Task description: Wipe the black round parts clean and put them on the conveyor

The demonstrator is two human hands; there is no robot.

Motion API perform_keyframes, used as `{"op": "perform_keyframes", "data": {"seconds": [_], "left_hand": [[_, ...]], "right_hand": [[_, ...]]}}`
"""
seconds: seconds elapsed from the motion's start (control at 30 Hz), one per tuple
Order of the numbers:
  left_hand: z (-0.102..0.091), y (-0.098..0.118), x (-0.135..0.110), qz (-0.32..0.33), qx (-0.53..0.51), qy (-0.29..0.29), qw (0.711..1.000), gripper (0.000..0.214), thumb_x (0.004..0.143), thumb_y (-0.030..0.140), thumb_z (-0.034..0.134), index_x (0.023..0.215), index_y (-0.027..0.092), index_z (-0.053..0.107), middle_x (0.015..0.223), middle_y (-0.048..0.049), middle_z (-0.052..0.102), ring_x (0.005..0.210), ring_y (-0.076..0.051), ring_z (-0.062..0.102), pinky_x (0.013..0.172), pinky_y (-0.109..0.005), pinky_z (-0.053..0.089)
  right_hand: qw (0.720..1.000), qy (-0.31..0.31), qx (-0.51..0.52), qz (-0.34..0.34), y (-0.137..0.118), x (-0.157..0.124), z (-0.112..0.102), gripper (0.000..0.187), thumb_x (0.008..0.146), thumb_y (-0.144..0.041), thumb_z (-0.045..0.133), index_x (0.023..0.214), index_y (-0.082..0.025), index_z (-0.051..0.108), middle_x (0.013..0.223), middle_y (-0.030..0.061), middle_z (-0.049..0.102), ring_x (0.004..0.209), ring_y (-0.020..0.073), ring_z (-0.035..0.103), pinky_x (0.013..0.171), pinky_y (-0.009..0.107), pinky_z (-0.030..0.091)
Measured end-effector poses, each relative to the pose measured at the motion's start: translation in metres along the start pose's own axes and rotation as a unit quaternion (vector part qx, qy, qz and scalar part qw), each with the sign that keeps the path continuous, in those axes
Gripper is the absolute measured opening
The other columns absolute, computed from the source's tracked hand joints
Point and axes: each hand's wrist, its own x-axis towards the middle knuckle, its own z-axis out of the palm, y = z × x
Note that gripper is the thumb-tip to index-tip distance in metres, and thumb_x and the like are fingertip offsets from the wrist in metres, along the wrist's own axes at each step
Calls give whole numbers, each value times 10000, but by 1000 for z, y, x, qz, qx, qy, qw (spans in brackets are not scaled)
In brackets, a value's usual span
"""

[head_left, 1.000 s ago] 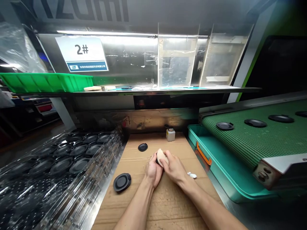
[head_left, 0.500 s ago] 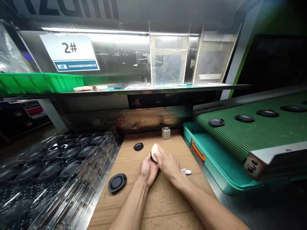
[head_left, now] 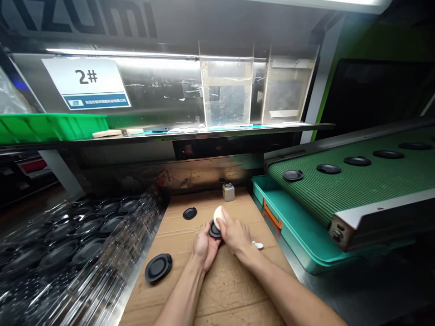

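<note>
Black disc (head_left: 214,231), tilted, clasped in left hand (head_left: 203,245) grip; right hand (head_left: 235,234) grip, just right, presses cream pad (head_left: 218,212) onto its upper edge.

A white sign (head_left: 84,81), far up and left of the left hand (head_left: 204,246), reads "2#", and the machine panel (head_left: 204,22) above it bears cut-off letters "ZUMI".

green conveyor belt (head_left: 356,190) carrying black discs (head_left: 328,169), teal tray (head_left: 295,235) beneath, small bottle (head_left: 228,192), clear trays (head_left: 136,244) at left, green bin (head_left: 50,127)
</note>
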Motion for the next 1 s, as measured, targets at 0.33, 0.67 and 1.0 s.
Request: {"op": "perform_keyframes", "data": {"seconds": [0.33,0.67,1.0], "left_hand": [[-6,23,-3,-90,-65,-70,991,358,908,310,481,1229,153,487,1265,-214,565,1118,-290,602,840,-380,524],[9,11,-17,95,119,-28,988,569,713,173,746,1236,177,523,1109,-140,663,981,-202,644,828,-274,473],[33,3,-43,256,213,-28,943,810,548,-89,732,1254,264,550,1173,-42,654,1307,-190,428,1133,-285,249]], "right_hand": [[992,48,90,68,59,25,4,467,928,-490,357,1246,-200,536,1065,113,678,1029,224,616,838,296,420],[995,25,92,27,69,28,11,438,913,-484,377,1159,-211,614,1027,84,698,1021,213,625,828,271,417],[998,-3,48,28,70,28,11,446,919,-501,372,1160,-215,614,1023,90,696,1006,222,625,781,267,404]]}}
